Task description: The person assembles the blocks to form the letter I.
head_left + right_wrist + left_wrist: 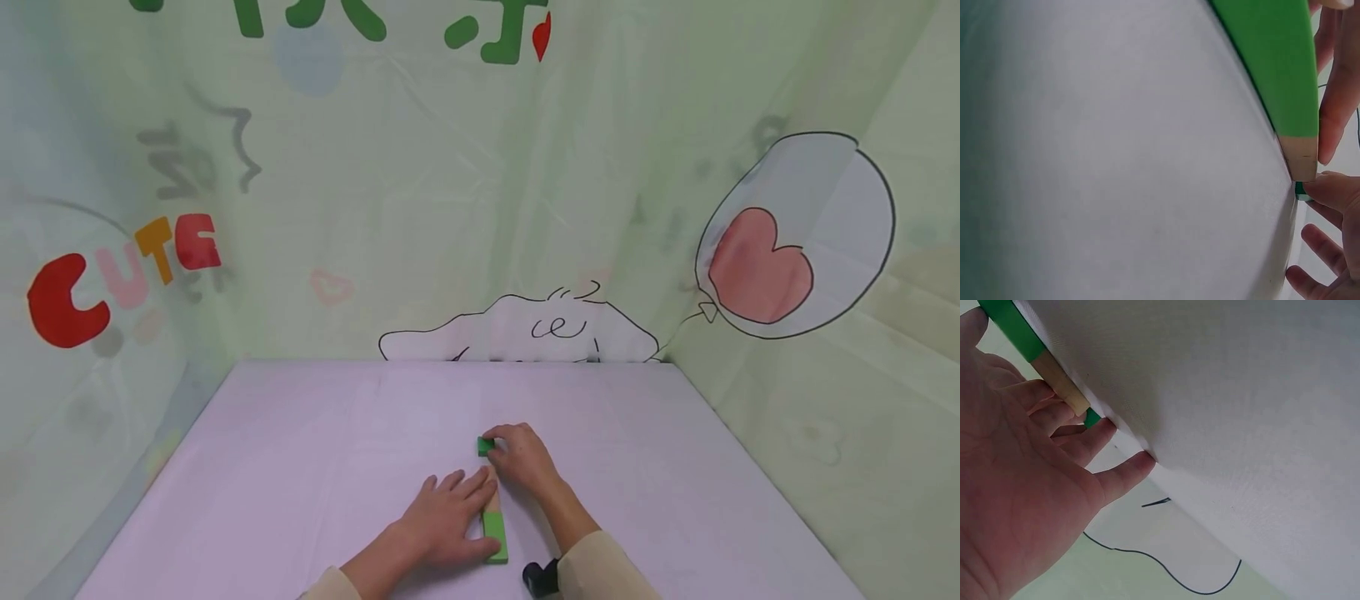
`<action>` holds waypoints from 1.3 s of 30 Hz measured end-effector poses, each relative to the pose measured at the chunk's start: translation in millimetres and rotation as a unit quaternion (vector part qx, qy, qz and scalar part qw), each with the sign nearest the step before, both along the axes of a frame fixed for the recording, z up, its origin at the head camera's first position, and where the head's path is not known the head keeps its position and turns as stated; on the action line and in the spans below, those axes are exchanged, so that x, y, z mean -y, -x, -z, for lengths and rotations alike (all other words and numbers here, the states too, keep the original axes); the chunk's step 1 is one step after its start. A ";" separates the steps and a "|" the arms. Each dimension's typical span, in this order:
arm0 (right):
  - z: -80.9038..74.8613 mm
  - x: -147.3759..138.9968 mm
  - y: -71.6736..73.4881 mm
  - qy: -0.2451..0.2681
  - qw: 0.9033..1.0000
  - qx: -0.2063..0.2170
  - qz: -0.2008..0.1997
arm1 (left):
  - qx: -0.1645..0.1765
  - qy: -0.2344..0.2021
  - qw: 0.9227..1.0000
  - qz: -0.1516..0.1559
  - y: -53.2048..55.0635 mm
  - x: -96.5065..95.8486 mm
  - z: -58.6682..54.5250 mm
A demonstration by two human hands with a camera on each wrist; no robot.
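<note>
On the white tabletop lies a slim strip, its near part a green block (495, 537) and its far part a plain wooden block (492, 502), end to end. My left hand (448, 517) rests along the strip's left side with fingers spread. Its thumb touches the green part and its index fingertip reaches the wooden part. Just beyond the strip's far end, my right hand (525, 458) pinches a small darker green block (485, 447) between thumb and fingers. In the right wrist view this small block (1301, 191) shows right behind the wooden end, partly covered by the thumb.
A black device (538, 579) sits at the right sleeve, close to the table's near side. Printed fabric walls surround the white table (337, 433) at the back and both sides, the back one meeting its far edge.
</note>
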State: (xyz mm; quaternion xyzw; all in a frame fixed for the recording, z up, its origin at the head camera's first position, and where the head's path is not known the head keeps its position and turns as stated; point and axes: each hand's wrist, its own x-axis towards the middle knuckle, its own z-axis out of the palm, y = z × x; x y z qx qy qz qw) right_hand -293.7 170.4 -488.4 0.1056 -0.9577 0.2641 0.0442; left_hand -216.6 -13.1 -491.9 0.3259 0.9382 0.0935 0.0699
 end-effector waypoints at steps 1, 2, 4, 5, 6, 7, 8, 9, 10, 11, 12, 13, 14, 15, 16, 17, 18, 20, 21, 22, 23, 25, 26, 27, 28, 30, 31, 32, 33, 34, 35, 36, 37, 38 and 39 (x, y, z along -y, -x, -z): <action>0.2 -0.1 -0.2 -0.001 1.000 0.000 0.000 | 0.000 0.000 1.000 0.001 -0.2 0.0 -0.4; 0.3 -0.3 -0.7 -0.001 1.000 0.003 0.001 | -0.001 0.000 1.000 0.002 -0.4 0.0 -0.9; 0.5 -0.5 -0.8 -0.002 1.000 0.003 0.001 | -0.004 0.000 1.000 0.003 -1.0 -0.1 -1.8; 0.6 -0.6 -1.0 -0.003 1.000 0.000 -0.001 | -0.005 0.001 1.000 0.003 -1.2 -0.1 -2.1; 0.7 -0.7 -1.1 -0.004 1.000 -0.001 -0.003 | -0.006 0.001 1.000 0.003 -1.3 -0.3 -2.3; 0.6 -0.9 -1.1 -0.004 1.000 -0.002 -0.004 | -0.008 0.002 1.000 0.003 -1.2 -0.5 -2.4; 0.5 -1.0 -1.3 -0.003 1.000 -0.003 -0.006 | -0.008 0.002 1.000 0.003 -1.1 -0.6 -2.2; 0.4 -1.1 -1.3 -0.002 1.000 -0.004 -0.007 | -0.008 0.002 1.000 0.003 -1.0 -0.6 -2.2; 0.0 -1.3 -1.4 -0.002 1.000 -0.006 -0.008 | -0.008 0.002 1.000 0.002 -0.7 -0.7 -2.2; -0.4 -1.4 -1.4 -0.002 1.000 -0.006 -0.009 | -0.010 0.002 1.000 0.003 -0.4 -0.7 -2.0; -0.8 -1.6 -1.5 -0.001 1.000 -0.005 -0.008 | -0.009 0.003 1.000 0.002 0.0 -0.8 -1.7; -1.2 -1.7 -1.6 0.000 1.000 -0.003 -0.008 | -0.009 0.003 1.000 0.002 0.1 -0.9 -1.3; -1.3 -1.9 -1.5 0.000 1.000 -0.002 -0.008 | -0.009 0.003 1.000 0.002 0.1 -0.9 -1.1; -1.3 -2.1 -1.4 0.000 1.000 0.000 -0.008 | -0.010 0.003 1.000 0.002 0.0 -0.9 -1.1; -1.4 -2.3 -1.4 0.000 1.000 0.002 -0.009 | -0.011 0.004 1.000 0.002 -0.1 -1.1 -1.0; -1.3 -2.6 -1.3 0.001 1.000 0.004 -0.008 | -0.012 0.004 1.000 0.001 -0.5 -1.1 -1.2; -1.1 -2.8 -1.2 0.001 1.000 0.005 -0.008 | -0.011 0.005 1.000 0.001 -0.8 -1.2 -1.2; -0.8 -3.0 -1.0 0.001 1.000 0.007 -0.008 | -0.014 0.005 1.000 0.001 -1.3 -1.4 -1.6; -0.6 -3.1 -0.8 0.001 1.000 0.009 -0.006 | -0.015 0.006 1.000 0.001 -1.5 -1.5 -1.4; -0.7 -3.1 -0.8 0.002 1.000 0.010 -0.005 | -0.015 0.007 1.000 0.001 -1.5 -1.6 -1.1; -0.7 -3.1 -0.9 0.002 1.000 0.010 -0.004 | -0.014 0.007 1.000 0.000 -1.5 -1.6 -1.0; -1.4 -2.9 -1.2 0.003 1.000 0.009 -0.002 | -0.014 0.007 1.000 0.000 -0.9 -1.5 -0.4; -1.7 -2.8 -1.1 0.004 1.000 0.008 0.000 | -0.015 0.008 1.000 0.000 -0.3 -1.4 0.0; -2.1 -2.7 -1.2 0.007 1.000 0.006 0.000 | -0.018 0.009 1.000 0.001 0.2 -1.3 0.4; -2.8 -2.7 -1.8 0.014 1.000 0.004 -0.001 | -0.022 0.009 1.000 0.002 0.6 -1.3 0.3; -3.2 -3.4 -2.1 0.025 1.000 -0.002 -0.004 | -0.024 0.011 1.000 0.003 1.4 -1.1 0.6; -3.1 -3.9 -2.5 0.033 0.999 -0.004 -0.004 | -0.025 0.012 1.000 0.003 1.5 -1.2 0.6; -1.7 -4.5 -2.5 0.038 0.999 -0.006 -0.004 | -0.024 0.013 1.000 0.003 1.4 -1.1 0.1; -0.8 -5.0 -2.9 0.043 0.999 -0.008 -0.004 | -0.022 0.013 1.000 0.004 1.3 -1.2 -0.4; 0.4 -5.6 -3.3 0.047 0.999 -0.009 -0.004 | -0.020 0.013 1.000 0.005 0.9 -1.1 -0.8; 1.4 -6.0 -3.7 0.049 0.999 -0.012 -0.003 | -0.015 0.012 1.000 0.005 0.4 -1.0 -0.9; 2.5 -6.2 -4.3 0.052 0.999 -0.015 -0.002 | -0.014 0.012 1.000 0.006 -0.3 -0.9 -1.3; 2.9 -6.2 -5.3 0.056 0.998 -0.015 -0.001 | -0.014 0.014 1.000 0.007 -0.8 -1.1 -1.8; 2.5 -6.0 -6.4 0.059 0.998 -0.016 -0.001 | -0.014 0.014 1.000 0.009 -1.2 -1.0 -1.9; 1.2 -5.7 -7.7 0.064 0.998 -0.018 -0.002 | -0.016 0.017 1.000 0.010 -1.6 -1.0 -2.2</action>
